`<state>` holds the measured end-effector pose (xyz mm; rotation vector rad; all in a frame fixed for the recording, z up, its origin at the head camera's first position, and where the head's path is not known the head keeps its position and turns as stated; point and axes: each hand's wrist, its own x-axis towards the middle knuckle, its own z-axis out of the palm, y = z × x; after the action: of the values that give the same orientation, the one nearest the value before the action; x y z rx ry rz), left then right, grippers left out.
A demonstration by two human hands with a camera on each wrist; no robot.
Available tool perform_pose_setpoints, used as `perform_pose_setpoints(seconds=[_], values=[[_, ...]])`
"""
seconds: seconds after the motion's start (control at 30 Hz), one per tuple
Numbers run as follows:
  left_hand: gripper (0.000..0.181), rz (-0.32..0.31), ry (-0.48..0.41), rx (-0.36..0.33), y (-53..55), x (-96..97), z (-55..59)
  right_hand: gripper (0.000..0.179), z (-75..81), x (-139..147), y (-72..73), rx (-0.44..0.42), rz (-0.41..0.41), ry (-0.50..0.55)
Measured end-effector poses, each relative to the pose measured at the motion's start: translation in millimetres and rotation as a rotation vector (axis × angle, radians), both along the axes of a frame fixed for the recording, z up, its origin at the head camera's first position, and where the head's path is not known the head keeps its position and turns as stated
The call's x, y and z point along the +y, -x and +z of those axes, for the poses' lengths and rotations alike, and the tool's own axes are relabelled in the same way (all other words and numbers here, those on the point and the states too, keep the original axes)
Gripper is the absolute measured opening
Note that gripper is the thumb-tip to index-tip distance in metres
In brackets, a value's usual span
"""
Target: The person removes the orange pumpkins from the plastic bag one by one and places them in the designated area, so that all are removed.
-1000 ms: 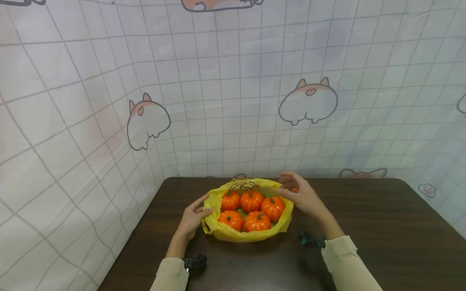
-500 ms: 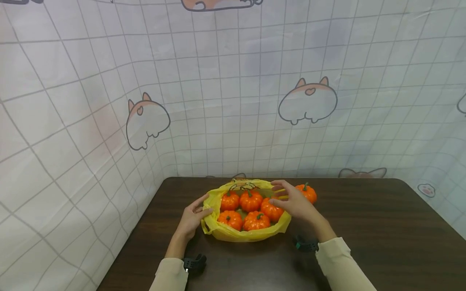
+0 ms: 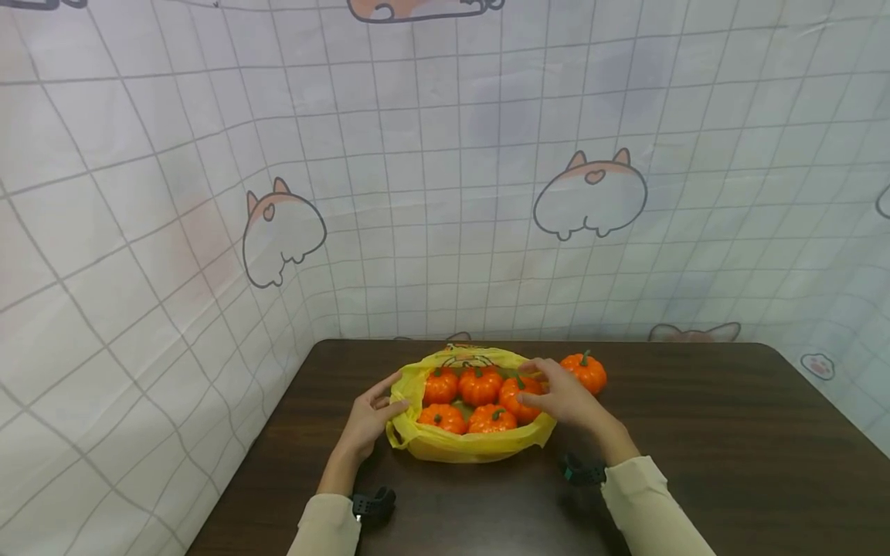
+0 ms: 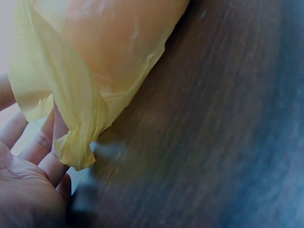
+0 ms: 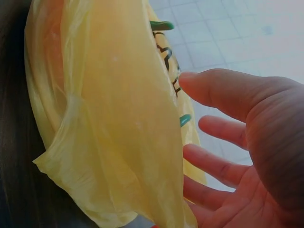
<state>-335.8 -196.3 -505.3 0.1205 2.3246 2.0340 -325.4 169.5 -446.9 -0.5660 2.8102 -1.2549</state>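
A yellow plastic bag (image 3: 473,448) lies with its mouth open on the table, several small orange pumpkins inside. My left hand (image 3: 367,423) rests at the bag's left rim, fingers loosely spread; in the left wrist view the fingers (image 4: 40,145) touch a twisted handle of the bag (image 4: 78,99). Over the bag's right rim reaches my right hand (image 3: 566,398), thumb and fingers apart around the rightmost pumpkin (image 3: 513,395) in the bag; whether they touch it is unclear. From the right wrist, a green stem (image 5: 162,25) shows past the yellow film, beside the spread right hand (image 5: 256,142).
One more pumpkin (image 3: 585,373) sits outside the bag, just behind the right hand. The dark wooden table (image 3: 709,448) extends to the right. A white grid-patterned curtain (image 3: 445,193) with cartoon animals hangs behind the table and on its left.
My right hand has moved left and down, from the bag's right rim to the rightmost pumpkin inside. This uncovers the pumpkin outside the bag. The left hand stays where it was.
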Motion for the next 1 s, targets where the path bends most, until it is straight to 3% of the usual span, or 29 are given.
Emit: perform_pose_setpoints(seconds=[0.47,1.0], values=[[0.059,-0.007,0.023,0.021,0.4,1.2,-1.5,0.057,-11.3,7.1,6.7,-0.011,0.007,-0.032],[0.058,-0.011,0.041,0.04,-1.9,2.6,-2.8,0.077,-30.4,15.8,16.8,-0.062,0.03,-0.026]])
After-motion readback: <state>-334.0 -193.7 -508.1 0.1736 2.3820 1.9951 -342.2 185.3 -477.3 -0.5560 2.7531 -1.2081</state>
